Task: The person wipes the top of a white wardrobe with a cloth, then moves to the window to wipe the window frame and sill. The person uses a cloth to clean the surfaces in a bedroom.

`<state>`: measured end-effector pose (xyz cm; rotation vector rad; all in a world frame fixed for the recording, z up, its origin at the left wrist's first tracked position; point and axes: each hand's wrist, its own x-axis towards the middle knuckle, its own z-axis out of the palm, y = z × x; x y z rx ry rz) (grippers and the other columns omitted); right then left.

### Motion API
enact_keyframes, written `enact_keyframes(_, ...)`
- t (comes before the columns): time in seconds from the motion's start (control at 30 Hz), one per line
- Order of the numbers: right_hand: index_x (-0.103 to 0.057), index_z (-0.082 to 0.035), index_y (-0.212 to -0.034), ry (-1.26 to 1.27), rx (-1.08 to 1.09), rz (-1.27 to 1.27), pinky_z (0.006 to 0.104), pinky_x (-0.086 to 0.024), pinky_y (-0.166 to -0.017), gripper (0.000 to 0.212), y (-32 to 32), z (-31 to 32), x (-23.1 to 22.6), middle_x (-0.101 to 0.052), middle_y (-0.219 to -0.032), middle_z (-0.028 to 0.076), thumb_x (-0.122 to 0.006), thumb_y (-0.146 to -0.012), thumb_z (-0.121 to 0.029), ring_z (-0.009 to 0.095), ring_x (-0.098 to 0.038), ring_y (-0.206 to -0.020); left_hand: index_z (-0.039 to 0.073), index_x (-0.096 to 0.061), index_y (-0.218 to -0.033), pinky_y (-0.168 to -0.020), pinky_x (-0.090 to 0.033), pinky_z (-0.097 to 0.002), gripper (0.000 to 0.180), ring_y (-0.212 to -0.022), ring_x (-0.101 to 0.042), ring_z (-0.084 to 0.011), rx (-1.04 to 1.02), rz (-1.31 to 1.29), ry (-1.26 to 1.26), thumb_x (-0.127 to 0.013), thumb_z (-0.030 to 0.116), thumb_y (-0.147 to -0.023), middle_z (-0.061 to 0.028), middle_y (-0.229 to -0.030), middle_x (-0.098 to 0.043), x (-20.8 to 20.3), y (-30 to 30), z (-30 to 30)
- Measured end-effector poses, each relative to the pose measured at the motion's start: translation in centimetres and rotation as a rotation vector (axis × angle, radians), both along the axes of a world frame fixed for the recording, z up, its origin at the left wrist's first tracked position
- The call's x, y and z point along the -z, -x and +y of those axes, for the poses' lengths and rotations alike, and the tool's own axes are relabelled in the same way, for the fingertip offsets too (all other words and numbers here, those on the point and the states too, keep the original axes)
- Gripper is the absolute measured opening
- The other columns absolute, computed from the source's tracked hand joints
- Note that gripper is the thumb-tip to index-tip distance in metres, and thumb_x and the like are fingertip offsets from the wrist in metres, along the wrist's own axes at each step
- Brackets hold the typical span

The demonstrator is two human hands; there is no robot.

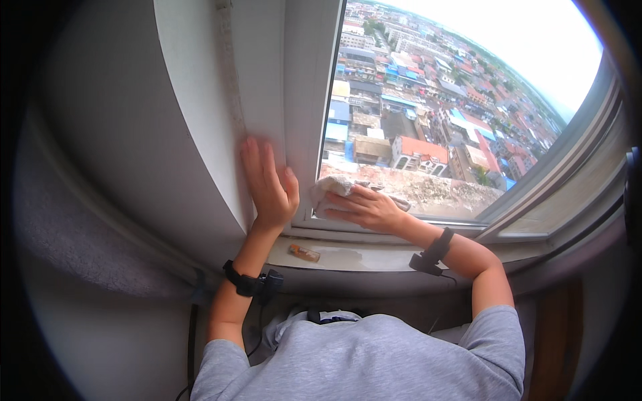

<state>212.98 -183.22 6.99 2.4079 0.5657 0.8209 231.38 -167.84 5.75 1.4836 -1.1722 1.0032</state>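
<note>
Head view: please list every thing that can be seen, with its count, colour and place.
cloth: one, whitish, bunched against the lower left corner of the window pane, under the right hand.
window pane: one, clear, upper right; roofs of a town show far below through it.
window frame: one, white, upright bar between the wall and the pane.
sill: one, pale, below the pane.
small object: one, orange-brown, lying on the sill between the hands; its kind cannot be told.
wall: one, grey-white, left.
wrist bands: two, black, one on each wrist.
shirt: one, grey, lower edge.
left hand: one, flat on the frame beside the wall, fingers spread.
right hand: one, pressing on the cloth.
</note>
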Motion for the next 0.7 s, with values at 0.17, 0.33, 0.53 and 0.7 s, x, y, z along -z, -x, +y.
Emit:
enact_keyframes(0.17,-0.055,-0.034,-0.13,-0.095,0.017,-0.108,0.0402,-0.029,-0.116,0.065,0.9,-2.5,-10.7,-0.043,-0.145,0.0,-0.072,-0.071,-0.012,0.016,-0.049,-0.127,-0.008,-0.023,-0.144,-0.114,-0.009,-0.0572,0.064,-0.141,-0.013,-0.0471,-0.093,-0.1,0.022,-0.044,0.02,-0.091,-0.0314,-0.152,-0.015,0.4,0.1,-1.8)
enact_keyframes(0.33,-0.054,-0.012,-0.131,-0.464,-0.147,-0.47,0.0439,-0.033,-0.11,0.062,-2.3,-1.2,-30.8,-0.045,-0.14,0.017,-0.062,-0.07,-0.006,0.034,-0.044,-0.129,-0.007,-0.029,-0.143,-0.113,-0.014,-0.058,0.063,-0.14,-0.02,-0.046,-0.141,-0.102,0.119,-0.043,0.024,-0.09,-0.03,-0.15,-0.023,1.0,-0.1,-3.1)
enact_keyframes(0.53,-0.051,-0.011,-0.134,-0.252,-0.205,-0.461,0.0482,-0.026,-0.113,0.065,-8.2,1.4,-32.8,-0.041,-0.142,0.018,-0.061,-0.07,-0.004,0.035,-0.039,-0.133,-0.007,-0.034,-0.14,-0.111,-0.015,-0.0602,0.06,-0.139,-0.022,-0.0474,-0.069,-0.056,0.108,-0.042,0.027,-0.091,-0.0303,-0.149,-0.025,1.1,-0.2,-2.6)
enact_keyframes(0.7,-0.062,-0.02,-0.123,-0.119,-0.143,-0.062,0.0425,-0.022,-0.118,0.056,-5.8,1.6,-18.0,-0.056,-0.132,0.004,-0.072,-0.068,-0.013,0.02,-0.044,-0.132,-0.007,-0.037,-0.136,-0.109,-0.015,-0.0619,0.055,-0.137,-0.023,-0.0505,-0.04,-0.026,0.014,-0.045,0.021,-0.088,-0.033,-0.146,-0.027,1.5,-0.2,-2.4)
